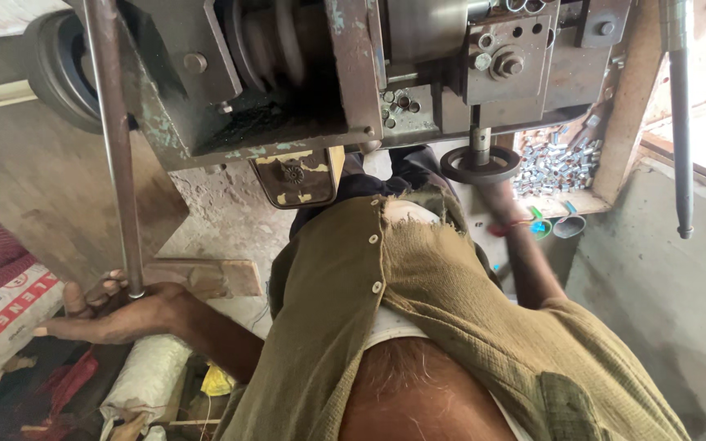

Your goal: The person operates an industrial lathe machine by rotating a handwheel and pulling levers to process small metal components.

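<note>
Gripping a long rusty rod (116, 147), left hand (116, 314) wraps it.

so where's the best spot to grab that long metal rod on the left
Probably at its lower end, where the left hand already curls around the rod. The rod is thin, round and nearly upright, so fingers wrap it from the side. Higher up it runs close against the machine body, with less room.

Machine body (206, 98): grey-brown steel, flaking pale green paint at edges. Shirt (451, 327): olive green, crinkled weave, pale buttons. Small metal parts (556, 163): bright silver. Sack (6, 314): white, red band. Handwheel (480, 166): black. Wristband (510, 226): red.
</note>
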